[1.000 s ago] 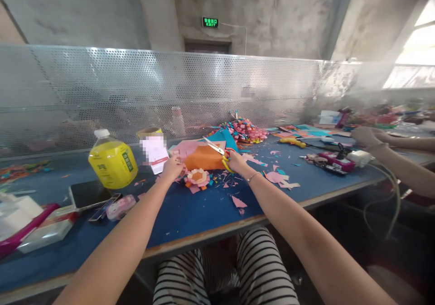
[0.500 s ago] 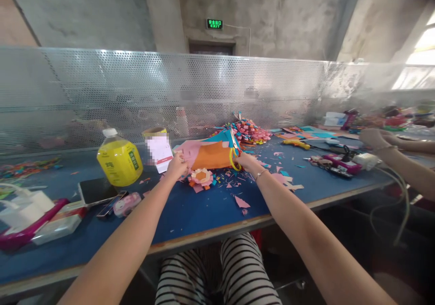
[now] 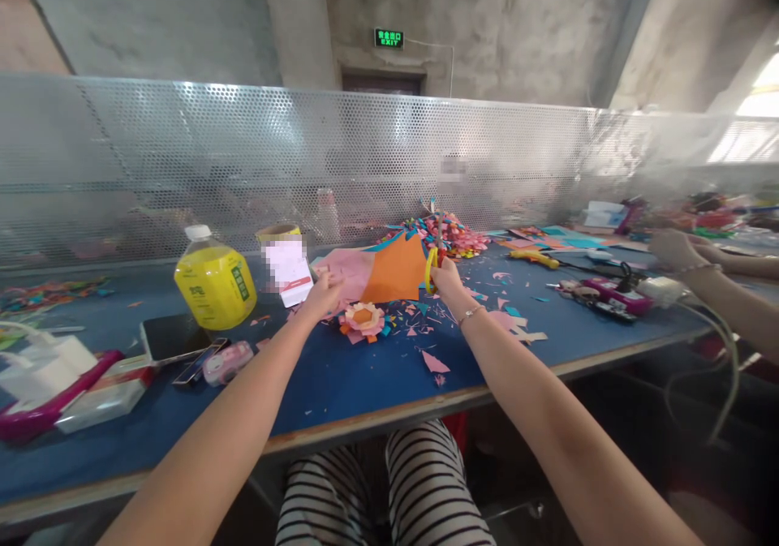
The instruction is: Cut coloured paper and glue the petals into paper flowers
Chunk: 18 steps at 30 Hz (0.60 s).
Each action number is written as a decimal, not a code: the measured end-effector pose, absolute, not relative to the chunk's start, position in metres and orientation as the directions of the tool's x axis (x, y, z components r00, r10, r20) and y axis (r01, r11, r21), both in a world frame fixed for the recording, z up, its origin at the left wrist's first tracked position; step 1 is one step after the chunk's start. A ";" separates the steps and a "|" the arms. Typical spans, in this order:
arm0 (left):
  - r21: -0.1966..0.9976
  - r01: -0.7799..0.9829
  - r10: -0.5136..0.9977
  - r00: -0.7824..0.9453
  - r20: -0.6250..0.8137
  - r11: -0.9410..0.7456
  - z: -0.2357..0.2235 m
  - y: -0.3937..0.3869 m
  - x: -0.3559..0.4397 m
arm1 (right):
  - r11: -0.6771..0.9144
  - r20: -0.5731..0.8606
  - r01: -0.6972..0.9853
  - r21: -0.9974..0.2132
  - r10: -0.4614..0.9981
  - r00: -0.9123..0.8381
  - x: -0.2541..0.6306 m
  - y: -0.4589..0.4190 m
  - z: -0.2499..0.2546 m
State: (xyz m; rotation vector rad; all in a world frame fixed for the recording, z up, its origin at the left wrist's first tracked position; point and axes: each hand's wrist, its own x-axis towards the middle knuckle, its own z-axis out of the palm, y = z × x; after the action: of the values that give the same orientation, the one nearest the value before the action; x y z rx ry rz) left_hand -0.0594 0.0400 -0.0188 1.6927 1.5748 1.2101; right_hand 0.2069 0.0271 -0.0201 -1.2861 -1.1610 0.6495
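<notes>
My left hand [image 3: 327, 293] pinches the left end of a stack of coloured sheets: a pink sheet [image 3: 350, 270], an orange sheet [image 3: 397, 268] and a bit of blue behind them. Whether they are paper or felt I cannot tell. Yellow-handled scissors [image 3: 432, 270] are in my right hand [image 3: 449, 280], fingers wrapped round the handles, blades pointing up just right of the orange sheet's edge. Below the sheets, a layered flower [image 3: 363, 319] in pink and cream with an orange centre lies on the blue table [image 3: 365, 384] among small scraps.
A heap of coloured cut pieces [image 3: 447, 234] lies behind the scissors. At left stand a yellow-liquid bottle [image 3: 216, 282], a lit phone [image 3: 290, 274] and a power strip [image 3: 73, 392]. To the right are a glue gun [image 3: 532, 259] and another person's hands [image 3: 675, 254].
My right hand has drawn the scissors rightward, away from the sheets, and the blades now point more upright. The orange sheet's right edge has lifted into view. My left hand keeps its hold.
</notes>
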 end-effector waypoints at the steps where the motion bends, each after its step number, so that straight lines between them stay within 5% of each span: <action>1: 0.851 0.491 0.965 -0.072 0.251 -0.185 -0.018 0.038 -0.058 | 0.257 0.284 0.120 -0.959 0.889 0.360 0.206 0.025 -0.017; 7: 0.872 0.367 0.928 -0.052 0.368 -0.325 -0.004 0.021 -0.049 | 0.370 0.293 -0.208 -0.905 0.899 0.325 0.204 0.015 -0.004; 11: 0.954 0.080 0.956 -0.013 0.292 -0.290 0.005 0.009 -0.043 | 0.361 0.282 -0.355 -0.862 0.925 0.256 0.198 0.006 0.002; 14: 0.948 -0.187 0.959 0.073 0.274 -0.256 0.009 0.000 -0.037 | 0.368 0.293 -0.391 -0.844 0.926 0.238 0.192 0.000 0.004; 18: 0.922 -0.248 0.947 0.040 0.318 -0.298 0.012 -0.006 -0.031 | 0.408 0.352 -0.330 -0.851 0.910 0.218 0.187 -0.003 0.003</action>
State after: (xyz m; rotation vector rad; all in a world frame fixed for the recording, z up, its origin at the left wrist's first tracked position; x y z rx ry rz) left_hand -0.0306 -0.0057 0.0123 1.2821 0.8036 1.4774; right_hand 0.1874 -0.0033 0.0030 -0.7197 -0.9934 0.9694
